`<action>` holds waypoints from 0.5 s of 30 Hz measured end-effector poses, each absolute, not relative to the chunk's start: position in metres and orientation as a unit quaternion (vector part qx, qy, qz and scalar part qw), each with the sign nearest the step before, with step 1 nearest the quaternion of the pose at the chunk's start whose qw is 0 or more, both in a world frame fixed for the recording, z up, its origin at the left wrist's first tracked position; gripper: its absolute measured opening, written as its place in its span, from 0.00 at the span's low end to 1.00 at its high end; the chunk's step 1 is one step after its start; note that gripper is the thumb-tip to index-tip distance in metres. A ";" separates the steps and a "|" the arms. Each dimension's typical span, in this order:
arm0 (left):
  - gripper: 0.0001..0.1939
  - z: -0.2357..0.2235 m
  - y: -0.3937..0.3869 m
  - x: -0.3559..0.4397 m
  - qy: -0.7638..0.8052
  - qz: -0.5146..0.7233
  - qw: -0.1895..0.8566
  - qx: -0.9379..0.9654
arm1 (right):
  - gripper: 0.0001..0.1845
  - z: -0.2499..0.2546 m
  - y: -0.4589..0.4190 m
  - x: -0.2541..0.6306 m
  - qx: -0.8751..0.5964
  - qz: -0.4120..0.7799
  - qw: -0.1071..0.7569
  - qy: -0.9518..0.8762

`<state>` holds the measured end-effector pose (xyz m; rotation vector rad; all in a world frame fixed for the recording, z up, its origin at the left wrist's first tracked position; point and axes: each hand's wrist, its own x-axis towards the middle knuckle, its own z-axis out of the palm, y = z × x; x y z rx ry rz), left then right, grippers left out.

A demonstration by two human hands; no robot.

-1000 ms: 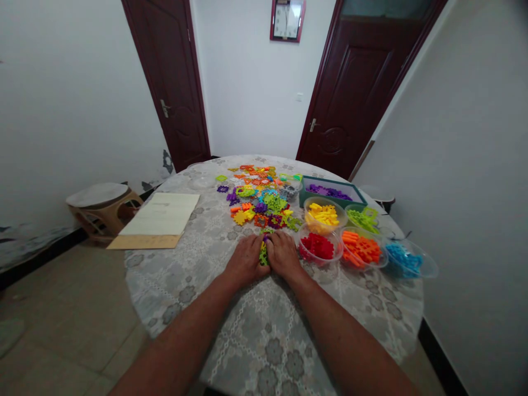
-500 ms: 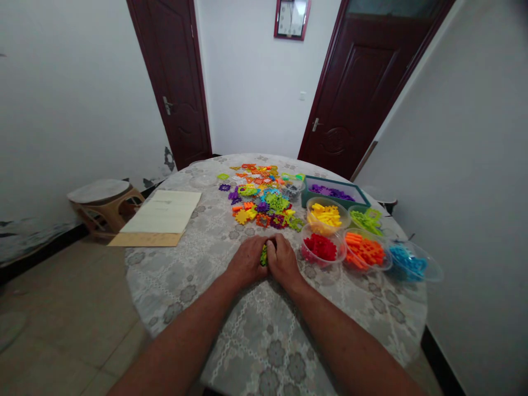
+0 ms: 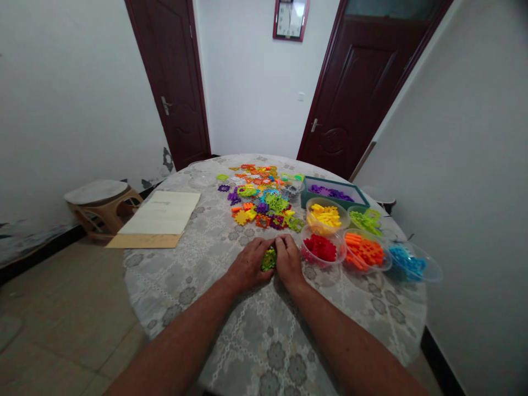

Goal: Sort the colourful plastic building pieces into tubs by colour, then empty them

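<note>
Between my two hands, low over the tablecloth, is a small green toothed building piece (image 3: 269, 259), with some darker parts on it. My left hand (image 3: 250, 263) wraps around its left side. From the other side my right hand (image 3: 289, 260) presses on it with curled fingers. The hands' fingertips meet at the far side and hide part of the piece. Just beyond the hands lies a loose pile of coloured plastic pieces (image 3: 275, 202), with green, purple, yellow, orange and red among them.
Right of my hands stand clear bowls of red pieces (image 3: 320, 248), orange pieces (image 3: 365, 250), yellow pieces (image 3: 325, 215), green pieces (image 3: 366, 220) and blue pieces (image 3: 407, 262). Behind them is a teal box (image 3: 306, 199) holding purple pieces. A paper sheet (image 3: 165, 213) lies at left, near a stool (image 3: 99, 201).
My hands have parted slightly and the thumbs have shifted, so more of the green piece shows. The right hand has moved a little to the right.
</note>
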<state>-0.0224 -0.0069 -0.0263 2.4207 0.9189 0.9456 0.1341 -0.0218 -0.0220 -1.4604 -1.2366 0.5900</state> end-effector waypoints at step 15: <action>0.29 -0.025 -0.006 -0.022 0.366 0.410 0.204 0.810 | 0.14 -0.039 -0.016 0.108 -0.393 0.530 0.724 -0.202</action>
